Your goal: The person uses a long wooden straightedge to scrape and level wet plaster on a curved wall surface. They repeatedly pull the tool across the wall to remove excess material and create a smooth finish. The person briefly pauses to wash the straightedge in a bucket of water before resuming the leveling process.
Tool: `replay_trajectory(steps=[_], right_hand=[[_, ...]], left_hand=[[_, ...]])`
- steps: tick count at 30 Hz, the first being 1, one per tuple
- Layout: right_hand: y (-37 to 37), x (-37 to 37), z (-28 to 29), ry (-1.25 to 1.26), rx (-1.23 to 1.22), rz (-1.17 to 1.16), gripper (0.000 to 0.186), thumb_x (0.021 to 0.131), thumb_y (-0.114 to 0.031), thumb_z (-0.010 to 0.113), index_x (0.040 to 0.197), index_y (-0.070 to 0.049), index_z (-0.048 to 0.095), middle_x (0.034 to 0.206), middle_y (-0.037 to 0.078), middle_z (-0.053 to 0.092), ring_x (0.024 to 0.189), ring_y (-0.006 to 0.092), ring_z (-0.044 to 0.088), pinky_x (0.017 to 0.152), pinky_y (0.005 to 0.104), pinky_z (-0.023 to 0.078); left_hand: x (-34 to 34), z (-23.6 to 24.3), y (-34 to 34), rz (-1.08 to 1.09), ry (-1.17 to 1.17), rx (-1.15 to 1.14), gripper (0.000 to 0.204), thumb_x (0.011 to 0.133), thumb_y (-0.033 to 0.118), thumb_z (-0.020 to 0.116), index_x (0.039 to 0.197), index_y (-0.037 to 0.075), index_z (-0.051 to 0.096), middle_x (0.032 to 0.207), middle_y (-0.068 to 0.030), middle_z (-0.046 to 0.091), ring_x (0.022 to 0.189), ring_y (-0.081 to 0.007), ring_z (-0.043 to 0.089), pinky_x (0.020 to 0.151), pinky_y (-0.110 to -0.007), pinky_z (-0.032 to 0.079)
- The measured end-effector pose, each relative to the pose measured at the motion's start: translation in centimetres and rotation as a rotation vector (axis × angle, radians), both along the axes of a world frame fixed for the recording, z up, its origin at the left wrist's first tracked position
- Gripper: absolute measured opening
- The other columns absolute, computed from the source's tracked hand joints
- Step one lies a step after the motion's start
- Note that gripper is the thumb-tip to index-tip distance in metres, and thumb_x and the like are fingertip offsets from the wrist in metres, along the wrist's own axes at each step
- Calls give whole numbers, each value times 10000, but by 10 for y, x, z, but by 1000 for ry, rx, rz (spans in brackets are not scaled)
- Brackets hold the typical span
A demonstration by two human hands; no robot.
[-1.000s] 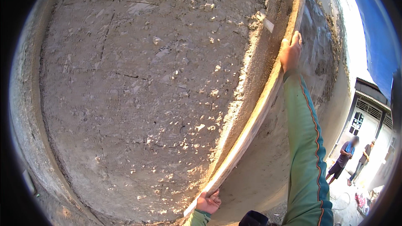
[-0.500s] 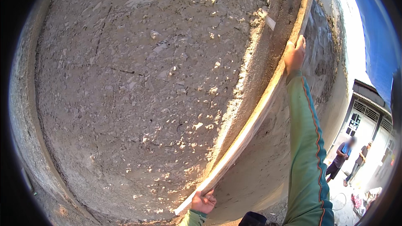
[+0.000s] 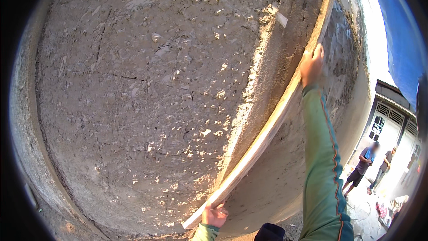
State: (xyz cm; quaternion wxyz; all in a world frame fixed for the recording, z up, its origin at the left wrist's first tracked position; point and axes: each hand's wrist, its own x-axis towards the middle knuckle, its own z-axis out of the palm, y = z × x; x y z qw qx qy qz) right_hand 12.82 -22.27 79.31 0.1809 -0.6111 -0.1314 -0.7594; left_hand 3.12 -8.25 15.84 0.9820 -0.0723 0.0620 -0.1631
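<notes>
A long pale wooden batten (image 3: 269, 130) runs diagonally against the rough plastered wall (image 3: 133, 107), bordering a sunlit, sandy raised band of mortar (image 3: 249, 107). My right hand (image 3: 312, 64), at the end of a green sleeve, grips the batten's upper part with fingers over its edge. My left hand (image 3: 214, 213) is closed on the batten close to its lower end, fingers curled round it. A small pale scrap (image 3: 281, 19) sticks to the wall left of the batten's upper part.
An edge strip (image 3: 31, 107) borders the wall at left. At right, beyond a smoother wall section (image 3: 347, 85), two people (image 3: 363, 166) (image 3: 384, 168) stand before a white house front with doors. A blue sheet (image 3: 397, 27) hangs above; cloth and loose items (image 3: 392, 207) lie on the ground.
The batten's lower end and my left hand have shifted left. My right hand has moved downward in the view, still gripping the batten.
</notes>
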Motion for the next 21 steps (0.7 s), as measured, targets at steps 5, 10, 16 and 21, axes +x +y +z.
replay_trajectory(steps=[5, 10, 16, 21], right_hand=[[34, -14, -169, 149, -141, -112, 605, 933, -123, 521, 1464, 58, 293, 1518, 269, 273, 1415, 401, 267, 1186, 445, 200], [2, 9, -65, -76, -131, 64, 588, 939, -144, 528, 1447, 68, 323, 1506, 270, 301, 1396, 385, 311, 1166, 418, 250], [10, -2, -11, -136, -94, 89, 567, 893, -128, 560, 1400, 69, 399, 1467, 269, 368, 1359, 366, 373, 1143, 402, 290], [66, -37, -189, 11, -262, 52, 621, 907, -84, 531, 1452, 89, 290, 1502, 294, 272, 1409, 421, 268, 1171, 476, 225]], left_hand=[[-18, -91, 19, -28, 369, 20, 577, 866, 590, 479, 1127, 83, 564, 796, -93, 575, 565, -183, 446, 548, -330, 386], [3, -42, -15, -18, 94, 74, 537, 920, 457, 479, 1208, 6, 529, 884, -114, 606, 526, -197, 401, 541, -335, 403], [2, -16, -4, -62, -9, -106, 541, 917, 480, 495, 1230, 41, 536, 952, -134, 645, 651, -222, 519, 590, -349, 440], [-22, -138, 16, 76, 268, 36, 567, 886, 482, 536, 1207, 14, 524, 899, -136, 615, 640, -221, 475, 646, -360, 451]])
